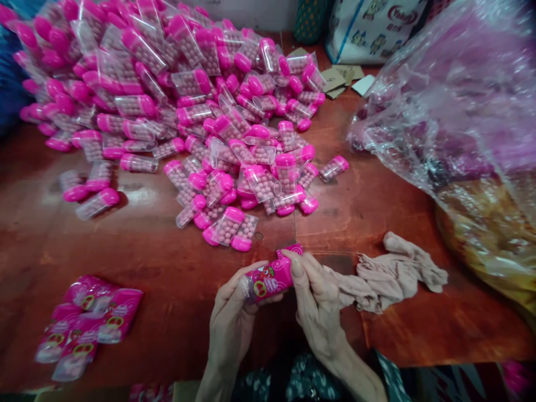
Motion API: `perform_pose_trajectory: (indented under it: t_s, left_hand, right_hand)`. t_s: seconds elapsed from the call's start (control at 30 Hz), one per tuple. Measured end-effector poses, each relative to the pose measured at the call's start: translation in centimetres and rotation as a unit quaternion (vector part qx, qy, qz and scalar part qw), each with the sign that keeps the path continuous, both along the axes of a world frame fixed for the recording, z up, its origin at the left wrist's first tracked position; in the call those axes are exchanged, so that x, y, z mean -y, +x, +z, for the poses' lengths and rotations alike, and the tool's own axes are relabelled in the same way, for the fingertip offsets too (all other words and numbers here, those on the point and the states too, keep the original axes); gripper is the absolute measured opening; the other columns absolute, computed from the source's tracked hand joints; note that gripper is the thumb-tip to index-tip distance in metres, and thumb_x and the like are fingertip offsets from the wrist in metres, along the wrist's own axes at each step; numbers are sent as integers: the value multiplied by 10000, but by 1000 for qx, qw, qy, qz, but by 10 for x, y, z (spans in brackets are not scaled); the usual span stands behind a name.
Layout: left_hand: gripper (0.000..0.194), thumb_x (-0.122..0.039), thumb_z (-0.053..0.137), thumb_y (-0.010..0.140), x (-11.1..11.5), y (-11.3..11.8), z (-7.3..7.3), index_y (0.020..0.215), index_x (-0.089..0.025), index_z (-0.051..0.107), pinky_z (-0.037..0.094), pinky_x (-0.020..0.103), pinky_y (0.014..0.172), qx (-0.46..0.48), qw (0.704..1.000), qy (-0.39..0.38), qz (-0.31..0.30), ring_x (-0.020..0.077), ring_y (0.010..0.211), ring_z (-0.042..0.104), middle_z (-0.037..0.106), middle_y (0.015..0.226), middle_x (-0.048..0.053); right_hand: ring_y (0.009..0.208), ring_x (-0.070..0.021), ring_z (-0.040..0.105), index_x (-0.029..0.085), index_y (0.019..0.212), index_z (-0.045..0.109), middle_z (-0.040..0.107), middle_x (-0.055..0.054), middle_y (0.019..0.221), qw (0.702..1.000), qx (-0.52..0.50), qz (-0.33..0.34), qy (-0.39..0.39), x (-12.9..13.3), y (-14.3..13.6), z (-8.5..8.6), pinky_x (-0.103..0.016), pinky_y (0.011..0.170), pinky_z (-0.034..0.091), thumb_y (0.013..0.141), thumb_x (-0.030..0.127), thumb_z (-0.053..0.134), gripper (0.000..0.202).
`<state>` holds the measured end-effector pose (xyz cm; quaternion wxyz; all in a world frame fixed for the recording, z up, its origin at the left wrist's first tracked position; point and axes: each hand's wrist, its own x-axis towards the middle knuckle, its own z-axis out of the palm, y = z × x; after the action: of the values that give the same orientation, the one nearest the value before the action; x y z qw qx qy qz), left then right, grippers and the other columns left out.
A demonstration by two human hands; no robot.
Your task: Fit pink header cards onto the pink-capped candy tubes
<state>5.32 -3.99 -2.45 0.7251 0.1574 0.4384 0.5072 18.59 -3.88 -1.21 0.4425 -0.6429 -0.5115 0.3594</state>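
Between both hands is a pink printed packet (272, 279), held above the table near its front edge. My left hand (234, 307) grips its clear lower end, where contents show through. The fingers of my right hand (314, 296) pinch the pink upper end. Just beyond the hands lies a large heap of clear containers with pink caps (226, 226), filled with small pale pink balls. At the left front, several pink printed packets (115, 315) lie in a small overlapping group.
A crumpled beige cloth (385, 279) lies right of my hands on the reddish table (167, 324). Large clear plastic bags (460, 111) bulge along the right. Cardboard scraps (339, 78) and a white printed bag (372, 30) are at the back, a blue bag (10, 78) at far left.
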Motion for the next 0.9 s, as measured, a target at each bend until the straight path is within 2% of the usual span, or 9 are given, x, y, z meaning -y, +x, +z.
perform_pose_trajectory:
  t_s: [0.07, 0.17, 0.3, 0.4, 0.47, 0.63, 0.9]
  left_hand:
    - [231, -172, 536, 804, -2, -4, 3, 946, -134, 714, 575, 351, 712, 6, 1000, -15, -24, 257, 879, 645, 672, 1063, 114]
    - [250, -171, 547, 786, -4, -12, 7, 967, -108, 707, 573, 381, 719, 30, 997, -41, -60, 296, 928, 628, 678, 1053, 130]
    - [244, -173, 558, 773, -5, -17, 9, 951, -119, 715, 544, 444, 783, 83, 993, -62, -60, 319, 970, 613, 681, 1065, 123]
    - [291, -318, 564, 792, -5, -16, 11, 932, -118, 722, 519, 501, 808, 126, 988, -78, -54, 347, 983, 607, 680, 1069, 136]
    - [372, -415, 561, 791, -5, -14, 14, 925, -108, 723, 515, 502, 813, 115, 988, -98, -46, 348, 969, 616, 684, 1051, 153]
    - [204, -257, 641, 757, -6, -6, 22, 888, -128, 730, 521, 451, 823, 38, 992, -118, -15, 303, 941, 634, 710, 982, 122]
    - [214, -264, 585, 803, -2, -6, 23, 890, -133, 730, 523, 424, 828, 50, 988, -145, -14, 282, 941, 636, 709, 985, 118]
  right_hand:
    - [808, -144, 593, 196, 1050, 650, 637, -27, 860, 1000, -21, 5, -11, 0, 1, 0, -245, 713, 433, 924, 183, 427, 256]
    - [780, -131, 590, 227, 975, 658, 645, 3, 865, 999, -43, -24, -2, 0, 0, -2, -235, 702, 431, 882, 199, 526, 164]
    - [693, -110, 571, 240, 890, 643, 629, 36, 797, 994, -90, -54, 3, 1, 0, -2, -213, 608, 430, 837, 201, 598, 80]
    - [696, -117, 570, 233, 877, 649, 618, 32, 781, 994, -97, -51, 4, 1, 1, -3, -228, 616, 431, 830, 191, 605, 78]
    - [724, -123, 578, 232, 877, 658, 625, 27, 790, 995, -92, -44, 15, 0, 2, -3, -239, 653, 434, 823, 177, 613, 89]
    - [768, -130, 591, 225, 894, 672, 639, 9, 808, 995, -92, -19, 33, -1, 1, -4, -240, 686, 442, 824, 148, 607, 123]
    - [698, -142, 558, 213, 869, 692, 586, -3, 731, 995, -87, 10, 45, -1, 2, -4, -271, 623, 426, 855, 148, 545, 161]
